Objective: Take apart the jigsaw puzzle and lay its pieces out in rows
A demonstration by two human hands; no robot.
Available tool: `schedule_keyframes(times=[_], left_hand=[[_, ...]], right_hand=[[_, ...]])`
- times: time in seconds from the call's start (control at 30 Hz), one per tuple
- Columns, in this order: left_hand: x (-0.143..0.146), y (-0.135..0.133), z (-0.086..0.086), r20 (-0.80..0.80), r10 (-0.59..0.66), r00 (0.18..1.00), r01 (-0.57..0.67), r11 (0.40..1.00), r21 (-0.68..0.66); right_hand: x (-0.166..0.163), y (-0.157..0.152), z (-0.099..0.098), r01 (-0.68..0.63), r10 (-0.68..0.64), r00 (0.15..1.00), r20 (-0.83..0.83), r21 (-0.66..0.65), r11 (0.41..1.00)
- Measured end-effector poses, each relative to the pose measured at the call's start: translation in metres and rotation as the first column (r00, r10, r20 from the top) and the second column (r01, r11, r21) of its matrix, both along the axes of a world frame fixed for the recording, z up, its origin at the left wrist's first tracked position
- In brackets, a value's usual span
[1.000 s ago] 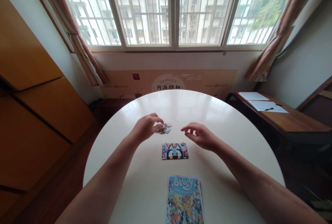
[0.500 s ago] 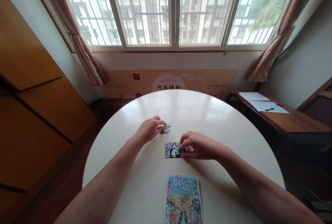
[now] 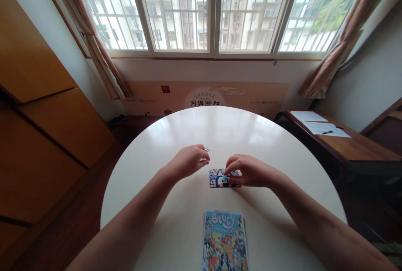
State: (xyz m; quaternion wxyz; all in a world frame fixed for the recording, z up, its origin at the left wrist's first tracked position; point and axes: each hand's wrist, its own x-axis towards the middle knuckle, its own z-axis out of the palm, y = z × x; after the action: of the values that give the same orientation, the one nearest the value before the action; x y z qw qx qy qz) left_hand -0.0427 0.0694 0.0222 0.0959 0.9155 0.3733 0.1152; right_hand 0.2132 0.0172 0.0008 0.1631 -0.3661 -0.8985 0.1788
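A small part-built jigsaw (image 3: 219, 179) with a blue cartoon dog lies in the middle of the round white table (image 3: 176, 216). My right hand (image 3: 248, 171) rests on its right side, fingers curled down and pressed on the pieces. My left hand (image 3: 190, 162) sits just to its left, fingers curled over the small heap of loose pieces (image 3: 206, 149), which it almost hides. I cannot make out a piece in its fingers. A colourful "Bluey" picture card (image 3: 224, 241) lies flat near me at the table's front.
A wooden side desk (image 3: 348, 145) with papers (image 3: 325, 128) and a pen stands at the right. Wooden cabinets (image 3: 47, 128) run along the left. A barred window (image 3: 216, 11) with curtains fills the far wall.
My right hand came down from above the table onto the jigsaw's right side. My left hand closed over the loose pieces and shifted towards the jigsaw. The jigsaw slid slightly right.
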Motion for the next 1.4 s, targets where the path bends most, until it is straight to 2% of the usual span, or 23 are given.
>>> schedule_keyframes(times=[0.1, 0.2, 0.4, 0.63, 1.2, 1.4], left_hand=[[0.008, -0.009, -0.003, -0.055, -0.078, 0.995, 0.074, 0.995, -0.065], [0.014, -0.012, -0.007, -0.069, -0.09, 0.994, 0.083, 0.992, -0.09], [0.017, -0.014, -0.013, -0.04, -0.025, 0.999, 0.02, 0.993, -0.115], [0.019, -0.017, -0.013, -0.077, 0.095, 0.992, -0.105, 0.986, -0.127], [0.021, -0.021, -0.006, -0.064, 0.101, 0.993, -0.111, 0.977, -0.18], [0.015, -0.008, -0.011, 0.046, 0.099, 0.994, -0.083, 0.959, -0.269]], right_hand=[[-0.001, 0.001, -0.001, 0.005, -0.005, 1.0, 0.004, 0.013, 1.0], [-0.003, 0.002, -0.004, -0.011, 0.011, 1.0, 0.01, 0.009, 1.0], [-0.006, 0.005, -0.011, -0.032, 0.032, 0.999, 0.012, 0.067, 0.997], [-0.006, 0.005, -0.009, -0.042, 0.042, 0.999, 0.0, 0.035, 0.999], [-0.007, 0.005, -0.01, -0.052, 0.052, 0.998, -0.018, 0.024, 0.998], [-0.007, 0.004, -0.009, -0.058, 0.058, 0.998, 0.002, 0.039, 0.998]])
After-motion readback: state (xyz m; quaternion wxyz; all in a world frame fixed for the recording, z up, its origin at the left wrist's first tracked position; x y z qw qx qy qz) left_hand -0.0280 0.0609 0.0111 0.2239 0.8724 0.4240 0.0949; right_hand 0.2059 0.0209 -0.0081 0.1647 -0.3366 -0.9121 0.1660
